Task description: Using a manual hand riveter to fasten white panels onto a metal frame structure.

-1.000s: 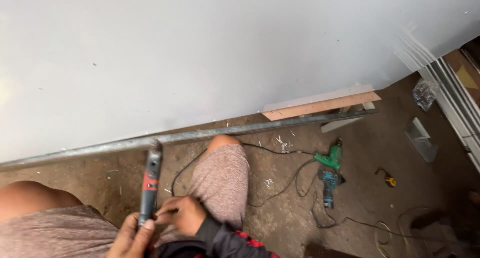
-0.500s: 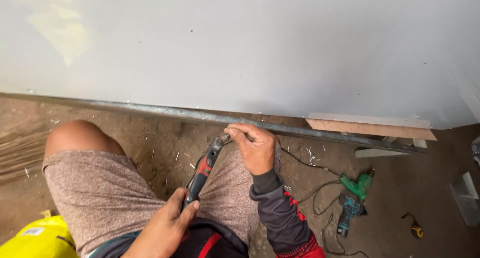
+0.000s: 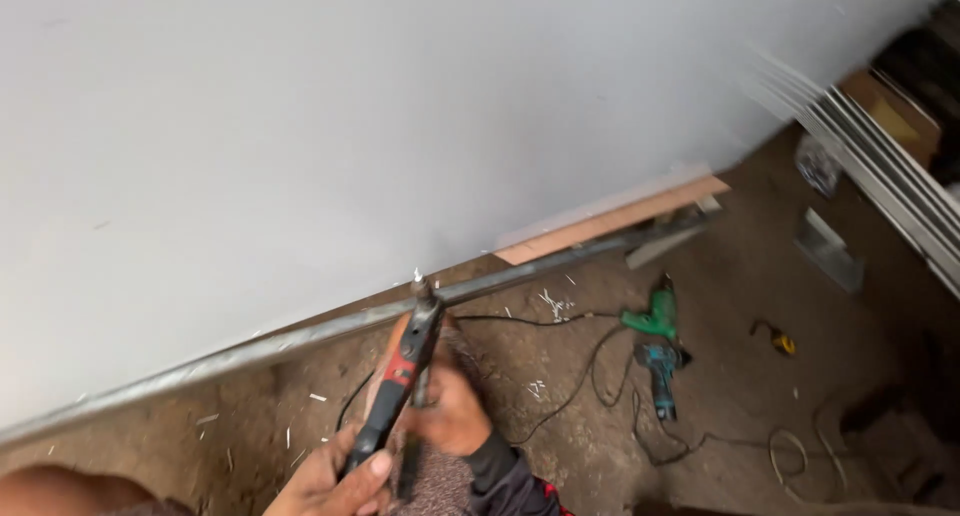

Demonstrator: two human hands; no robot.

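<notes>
A hand riveter [image 3: 405,361] with red and black handles points up at the grey metal track [image 3: 250,351] that runs along the foot of the white panel [image 3: 350,126]. Its nose, with a small pin sticking out, sits right at the track's edge. My left hand [image 3: 335,481] grips the lower end of the red and black handle. My right hand [image 3: 450,411], in a dark sleeve with red trim, is closed around the other handle beside it. My knee shows under the hands.
A green power drill [image 3: 655,351] lies on the dirt floor to the right, its black cord [image 3: 590,376] looping around. A wooden strip [image 3: 610,221] rests by the panel's foot. Metal profiles [image 3: 880,176] are stacked at the right edge, and a small yellow object [image 3: 782,342] lies nearby.
My right hand has left the riveter's nose and gone down to the second handle. The tool's nose has risen to the track. The view has swung right.
</notes>
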